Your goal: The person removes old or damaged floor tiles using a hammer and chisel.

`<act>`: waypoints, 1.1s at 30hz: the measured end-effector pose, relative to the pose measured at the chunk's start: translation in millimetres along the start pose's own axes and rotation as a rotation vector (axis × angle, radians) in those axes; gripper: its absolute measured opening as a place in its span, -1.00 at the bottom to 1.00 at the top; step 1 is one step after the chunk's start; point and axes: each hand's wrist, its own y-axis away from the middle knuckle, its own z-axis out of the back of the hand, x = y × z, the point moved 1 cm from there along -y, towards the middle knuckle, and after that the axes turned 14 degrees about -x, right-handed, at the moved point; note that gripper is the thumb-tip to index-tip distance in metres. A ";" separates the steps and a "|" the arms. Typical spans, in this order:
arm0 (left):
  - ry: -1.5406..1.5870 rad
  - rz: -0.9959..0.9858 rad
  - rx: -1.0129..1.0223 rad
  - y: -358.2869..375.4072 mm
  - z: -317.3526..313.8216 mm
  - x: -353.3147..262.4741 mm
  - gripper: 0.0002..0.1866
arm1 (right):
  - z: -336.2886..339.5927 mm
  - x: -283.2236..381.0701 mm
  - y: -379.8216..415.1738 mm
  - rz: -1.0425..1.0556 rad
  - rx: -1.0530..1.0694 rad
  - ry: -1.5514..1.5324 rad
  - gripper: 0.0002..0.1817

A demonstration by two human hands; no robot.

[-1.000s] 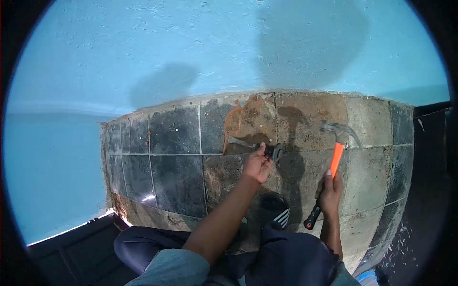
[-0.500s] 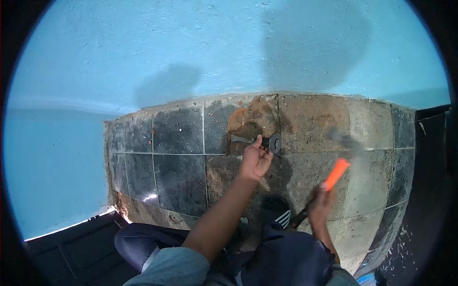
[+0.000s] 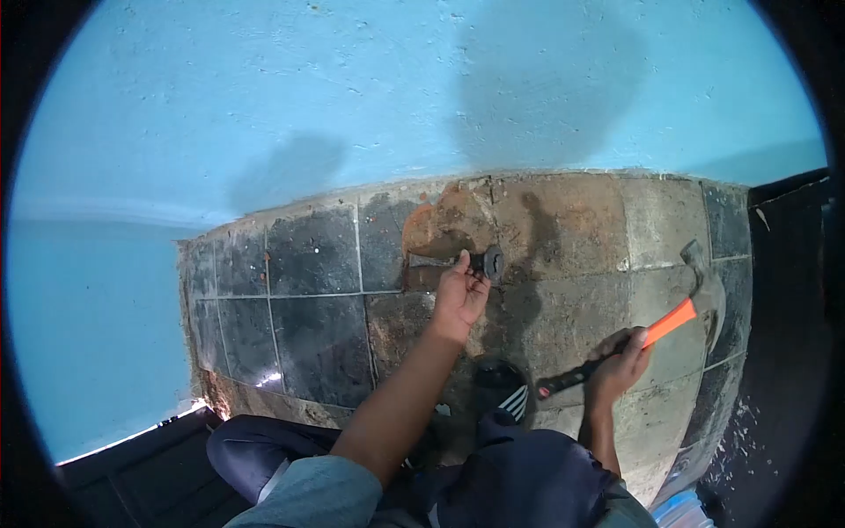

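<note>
My left hand (image 3: 461,299) is closed round the dark handle of a chisel (image 3: 431,260). Its flat blade points left, with the tip at the broken edge of a dark tile (image 3: 385,231); whether it touches cannot be told. The chisel's round black head faces right. In my right hand (image 3: 619,368) is a claw hammer (image 3: 671,321) with an orange and black handle, gripped at the black part. The hammer's metal head stands up and to the right, well apart from the chisel.
Dark tiles (image 3: 317,339) with pale joints cover the left of the surface. Bare brown mortar (image 3: 563,224) spreads over the middle and right. A light blue wall (image 3: 352,88) rises behind. My shoe (image 3: 502,387) with white stripes rests below the chisel.
The hammer has swung right and away from the chisel, its head now lower and sharper in view. My left hand keeps the chisel in nearly the same place. The view has shifted slightly.
</note>
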 end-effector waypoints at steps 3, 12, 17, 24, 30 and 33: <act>0.038 0.016 -0.073 2.7 -7.9 0.8 -0.85 | 12.6 -82.3 28.3 0.060 0.216 0.290 -0.67; 0.066 0.015 -0.043 2.3 -5.8 -8.3 -0.84 | -25.6 -47.4 58.8 -0.401 0.524 0.491 -0.69; -0.091 0.045 -0.003 19.5 10.5 -2.0 -0.82 | -23.6 -43.2 42.8 -0.312 0.469 0.564 -0.70; -0.142 0.075 0.084 13.7 22.0 -7.3 -0.79 | -19.1 -55.2 21.1 -0.325 0.370 0.448 -0.71; -0.100 0.104 0.159 -7.2 14.4 -18.6 -0.76 | -19.4 -50.4 27.3 -0.302 0.410 0.504 -0.68; 0.096 0.075 0.095 -22.0 -2.8 -15.9 -0.76 | -20.0 -46.7 27.7 -0.309 0.404 0.462 -0.69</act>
